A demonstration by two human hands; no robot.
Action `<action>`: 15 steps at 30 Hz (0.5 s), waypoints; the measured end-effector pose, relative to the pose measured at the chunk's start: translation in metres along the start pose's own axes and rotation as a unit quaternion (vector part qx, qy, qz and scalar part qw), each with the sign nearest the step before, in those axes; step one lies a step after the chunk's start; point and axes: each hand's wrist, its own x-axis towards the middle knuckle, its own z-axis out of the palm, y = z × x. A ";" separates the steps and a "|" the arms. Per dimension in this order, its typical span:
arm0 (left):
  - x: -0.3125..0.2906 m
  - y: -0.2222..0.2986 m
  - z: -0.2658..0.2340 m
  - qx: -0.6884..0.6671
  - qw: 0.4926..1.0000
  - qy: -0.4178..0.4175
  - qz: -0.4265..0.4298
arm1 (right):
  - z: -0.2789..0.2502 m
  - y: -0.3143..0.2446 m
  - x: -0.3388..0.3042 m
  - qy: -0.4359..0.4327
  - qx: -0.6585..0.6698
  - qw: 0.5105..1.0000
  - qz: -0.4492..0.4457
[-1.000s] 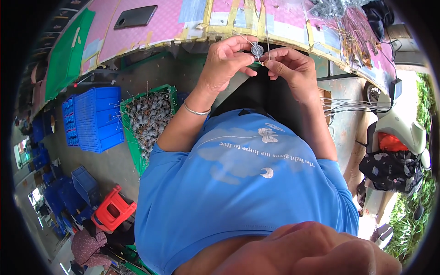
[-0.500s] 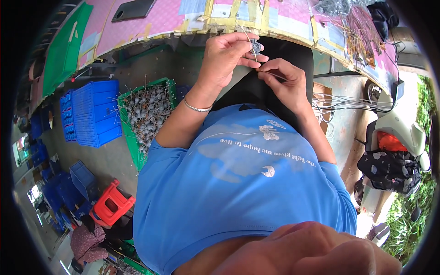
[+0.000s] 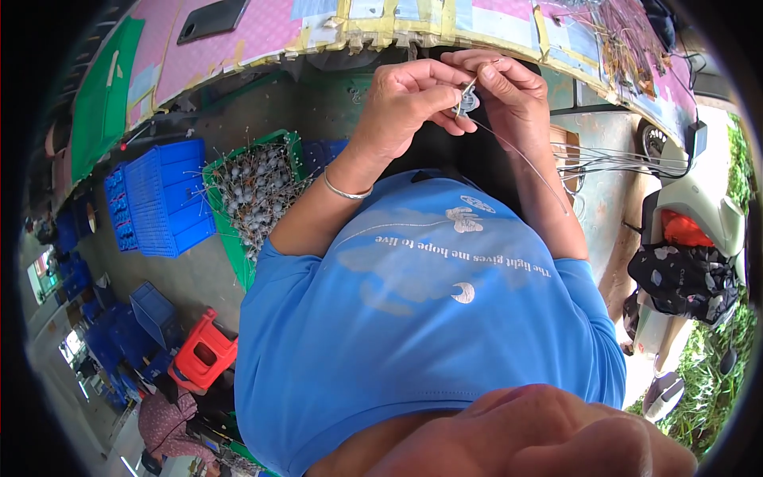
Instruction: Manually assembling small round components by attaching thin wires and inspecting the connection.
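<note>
Close to the table edge, my left hand (image 3: pixel 413 103) is closed, its thumb and fingers pinching a small grey round part (image 3: pixel 467 102). A thin pale wire (image 3: pixel 528 161) passes by this part; its long end trails down over my right forearm. My right hand (image 3: pixel 517 91) meets the left at the part, thumb and forefinger closed on the wire's short upper end. How the wire sits in the part is partly hidden by my fingers. A silver bangle circles my left wrist.
The taped pink table (image 3: pixel 187 60) crosses the front, bearing a dark phone (image 3: pixel 211 21) and a bundle of brown wires (image 3: pixel 620 48). At left stand a green crate (image 3: pixel 258 191) of similar wired grey parts, blue crates (image 3: pixel 167 199) and a red stool (image 3: pixel 205 350). A scooter (image 3: pixel 695 215) is at right.
My right hand has risen from the wire's lower length to its upper end beside the part. My left hand has shifted slightly right with the part, and the wire's long end now hangs free.
</note>
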 end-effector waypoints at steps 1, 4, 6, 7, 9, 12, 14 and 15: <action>0.001 0.000 -0.001 0.001 1.000 -0.001 -0.002 | 0.000 0.001 -0.001 0.010 -0.007 1.000 0.004; 0.002 -0.001 -0.003 -0.035 0.999 0.011 -0.031 | 0.004 0.002 -0.004 0.033 -0.009 0.999 0.019; 0.000 -0.008 -0.003 -0.008 0.999 0.030 0.006 | 0.006 0.002 -0.005 0.073 0.021 0.994 0.080; -0.002 -0.010 -0.003 -0.008 1.000 0.029 0.005 | 0.004 0.004 -0.006 0.075 0.021 0.994 0.080; -0.005 -0.013 -0.003 -0.001 0.998 -0.015 0.061 | -0.002 0.009 -0.006 0.062 0.073 0.989 0.113; -0.008 -0.016 0.005 0.040 0.988 -0.049 0.138 | -0.003 0.002 -0.006 0.076 0.136 0.967 0.201; -0.005 -0.022 -0.001 0.021 0.991 -0.066 0.116 | -0.007 0.010 -0.007 0.078 0.121 0.969 0.202; -0.003 -0.023 -0.004 0.019 0.991 -0.068 0.112 | -0.008 0.011 -0.005 0.067 0.123 0.969 0.205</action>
